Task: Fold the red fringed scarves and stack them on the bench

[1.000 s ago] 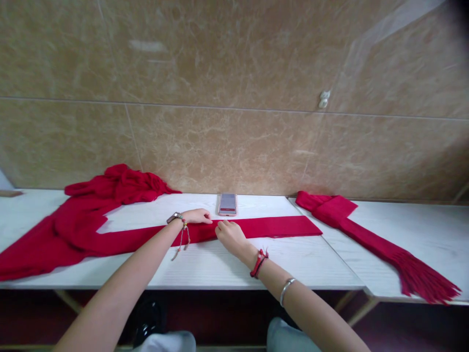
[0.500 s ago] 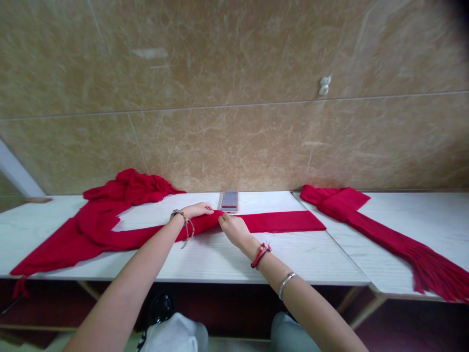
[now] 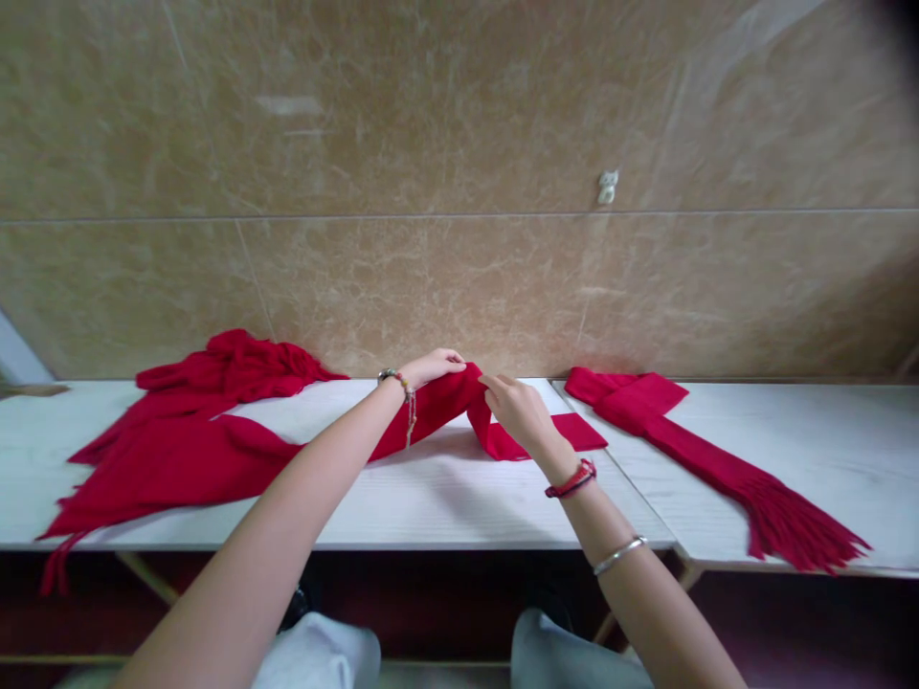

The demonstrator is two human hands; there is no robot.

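Note:
A long red scarf (image 3: pixel 431 413) runs across the white table, and its middle is raised in a peak between my hands. My left hand (image 3: pixel 431 366) pinches the upper edge of that peak. Just to the right, my right hand (image 3: pixel 518 407) grips the same fold with fingers closed. The scarf's flat right end (image 3: pixel 580 433) rests on the table beyond my right hand. On the left, the cloth widens and spreads toward the front edge, where a tassel hangs over. My left forearm covers part of it.
Crumpled red cloth (image 3: pixel 244 371) lies at the back left against the marbled wall (image 3: pixel 431 277). A folded red scarf (image 3: pixel 667 435) with a fringed end lies on the right table section. A small white figure (image 3: pixel 607 187) sticks to the wall. The white table (image 3: pixel 445 522) ends close to my knees.
Both hands have lifted the scarf's middle up and to the right, pulling the cloth into a peak. The phone seen behind the scarf earlier is now hidden.

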